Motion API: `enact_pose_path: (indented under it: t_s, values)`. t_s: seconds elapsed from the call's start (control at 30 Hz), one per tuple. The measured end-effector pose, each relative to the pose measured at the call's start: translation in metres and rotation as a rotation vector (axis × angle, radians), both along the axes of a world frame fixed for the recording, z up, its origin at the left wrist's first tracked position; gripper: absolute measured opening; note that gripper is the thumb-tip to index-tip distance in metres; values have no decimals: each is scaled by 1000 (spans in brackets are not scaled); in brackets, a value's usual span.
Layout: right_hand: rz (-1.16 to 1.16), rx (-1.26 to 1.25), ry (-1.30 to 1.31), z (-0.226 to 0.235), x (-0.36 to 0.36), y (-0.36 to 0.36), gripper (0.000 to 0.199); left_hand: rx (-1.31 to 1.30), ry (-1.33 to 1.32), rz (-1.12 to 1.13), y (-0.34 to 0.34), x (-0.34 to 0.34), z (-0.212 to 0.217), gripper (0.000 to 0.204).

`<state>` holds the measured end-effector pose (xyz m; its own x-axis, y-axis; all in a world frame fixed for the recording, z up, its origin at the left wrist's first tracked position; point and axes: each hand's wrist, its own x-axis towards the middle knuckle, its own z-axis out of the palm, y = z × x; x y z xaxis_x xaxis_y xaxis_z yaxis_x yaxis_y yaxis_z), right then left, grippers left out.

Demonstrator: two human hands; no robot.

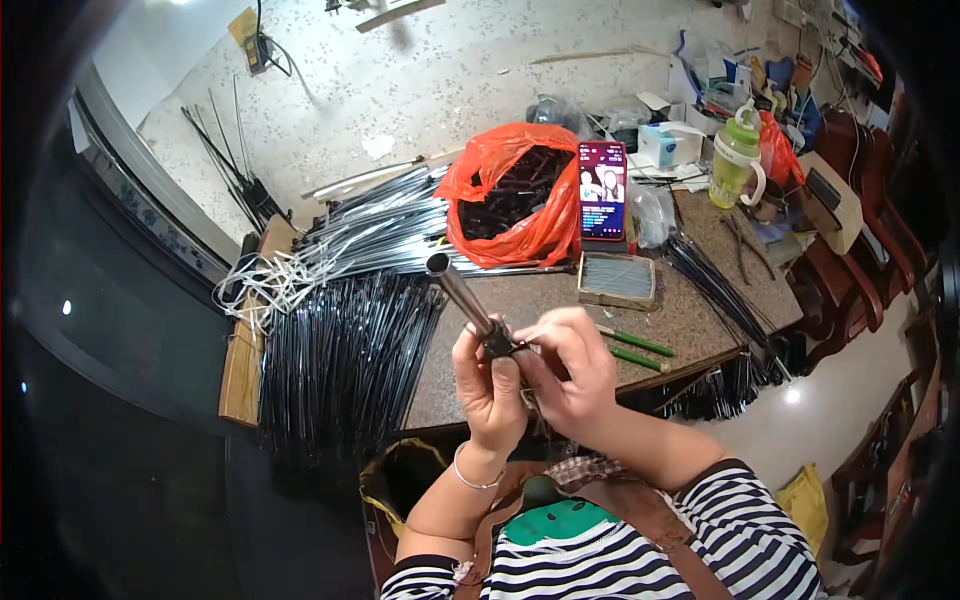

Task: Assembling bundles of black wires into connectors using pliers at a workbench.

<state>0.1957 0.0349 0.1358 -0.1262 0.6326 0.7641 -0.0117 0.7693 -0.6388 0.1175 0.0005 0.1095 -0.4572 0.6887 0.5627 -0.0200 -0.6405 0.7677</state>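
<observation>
Over the table's front edge, my two hands meet around a dark metal tube [463, 292] that tilts up and to the left, its open round end uppermost. A black fitting [497, 341] sits at the tube's lower end. My left hand [487, 402] is closed round this fitting, thumb pressed against its near side. Fingers of my right hand [578, 372] pinch together at the fitting's right side; a thin, pale piece shows there, too small to name. Just right of my hands lie two green-handled tools [637, 352].
Bundles of dark rods [340, 350] cover the table's left side. An orange plastic bag [510, 255] of dark parts stands behind, beside a lit phone [603, 190]. In front of the phone is a box of thin wires [617, 280]. A green bottle [735, 160] stands far right.
</observation>
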Motion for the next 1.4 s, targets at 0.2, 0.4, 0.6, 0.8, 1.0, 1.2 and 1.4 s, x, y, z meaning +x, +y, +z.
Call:
enact_pose_path:
  t_s: [0.2,0.4,0.6,0.8,1.0,1.2,1.4]
  values:
    - [785,-744,228,4,11,13,11,62,62,-250,3,-18,-2,32]
    - [726,-692,271,3,10,19,8,-148,104,-176,9,-16,10,32]
    - [506,-321,63,3,10,27,9,-67,456,-103,21,-37,2,28]
    - [529,-568,-39,10,14,30,24,-283,397,-438,18,-44,19,25]
    - [13,220,-112,22,14,9,58,-224,343,-484,-3,-42,20,43]
    - [-180,497,-337,20,19,-7,21,-242,-118,-290,-16,-16,33,44]
    - [338,14,-136,3,21,-11,18,12,643,130,2,-30,21,44]
